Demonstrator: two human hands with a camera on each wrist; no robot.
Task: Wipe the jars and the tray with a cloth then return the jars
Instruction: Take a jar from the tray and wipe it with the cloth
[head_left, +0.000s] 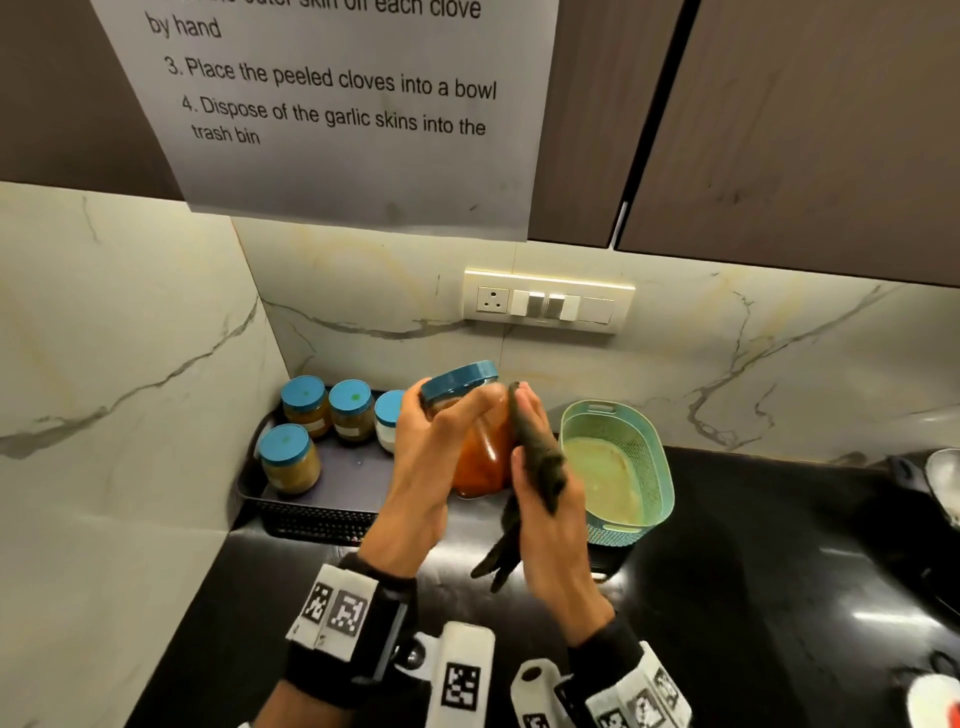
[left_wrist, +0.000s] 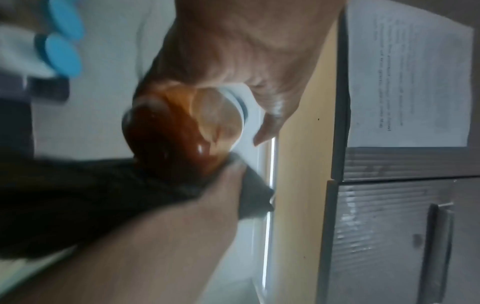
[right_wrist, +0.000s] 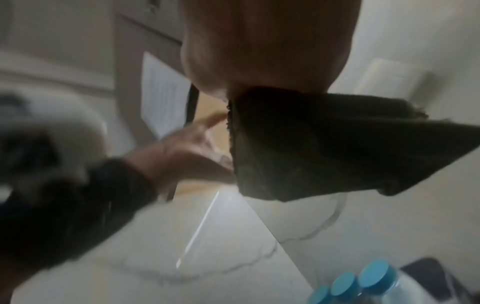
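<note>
Just right of the tray (head_left: 322, 519), my left hand (head_left: 431, 467) curls its fingers round the jar (head_left: 480, 457), so my right hand (head_left: 545, 519), pinching the cloth (head_left: 540, 462), should rub slowly all round it.

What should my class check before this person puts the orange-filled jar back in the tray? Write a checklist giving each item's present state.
1. Left hand grips the jar just under its lid: ok.
2. Blue lid sits on the jar: ok; how tight it is, cannot tell.
3. Right hand holds the cloth against the jar's side: ok.
4. Jar wiped all round: cannot tell.
5. Bare floor left in the tray beside the four other jars: ok.
6. Tray itself wiped: cannot tell.
</note>
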